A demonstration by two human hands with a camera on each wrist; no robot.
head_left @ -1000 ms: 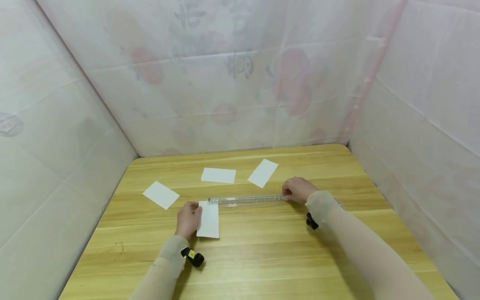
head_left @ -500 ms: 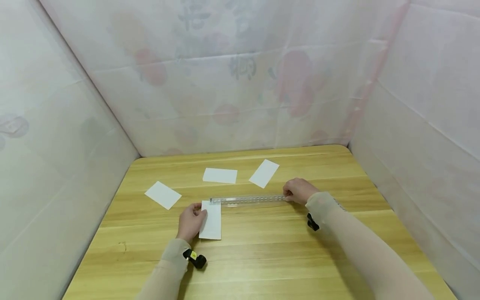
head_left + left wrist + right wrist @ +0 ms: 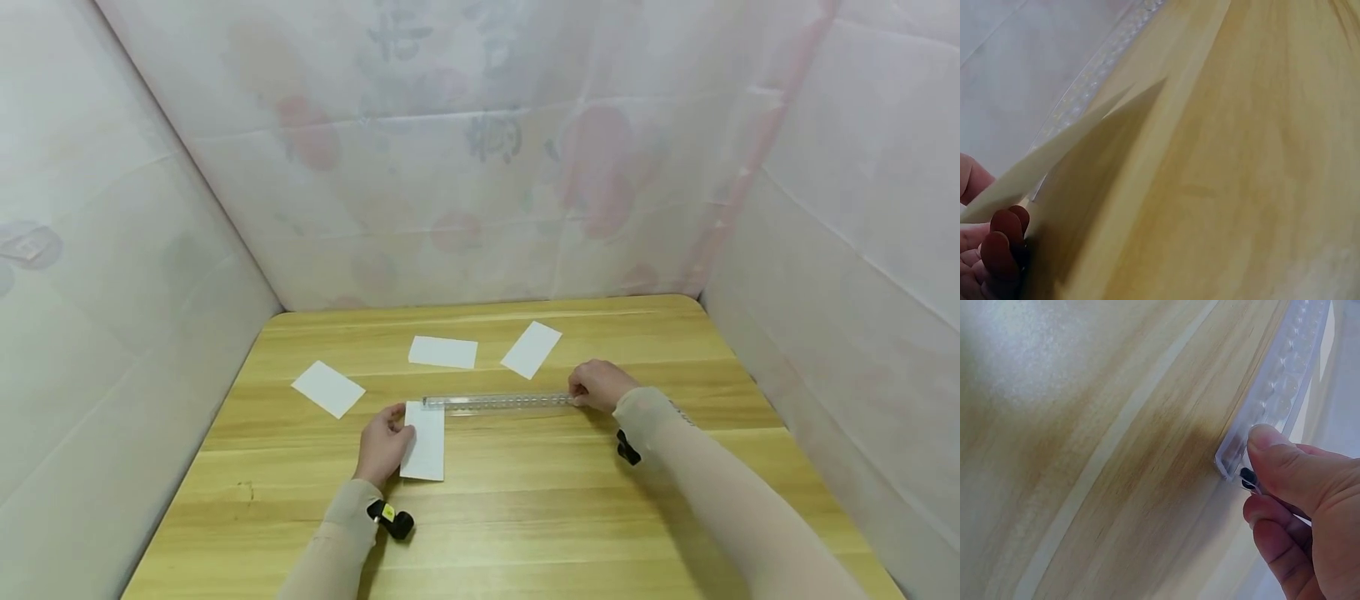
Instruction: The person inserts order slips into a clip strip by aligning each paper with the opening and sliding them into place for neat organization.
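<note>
our left hand (image 3: 384, 446) pinches a white card (image 3: 423, 446) by its left edge, thumb on one face, fingers on the other; grip is narrow, card thickness only. we reckon the edge hold is there to leave most of the face uncovered. the left wrist view shows the card tilted, with a dark shadow on the table (image 3: 525, 517), so we read it as partly raised.

our right hand (image 3: 602, 384) pinches the right end of a clear strip (image 3: 498, 403), also a narrow grip. the strip runs left-right, its left end overlapping the card's far end; we can't tell if they touch. gripping at the end probably leaves the rest free to lie over the card.

materials: strip looks like stiff clear plastic, long and slim, with a row of rounded bumps and a squared-off end. small black bit (image 3: 1248, 478) at the fingers, can't identify. card is thin, flat, matte, rectangular. three more cards like it lie farther off: left card (image 3: 327, 389), middle card (image 3: 443, 352), right card (image 3: 531, 350). table is wood-grained, slightly glossy.
</note>
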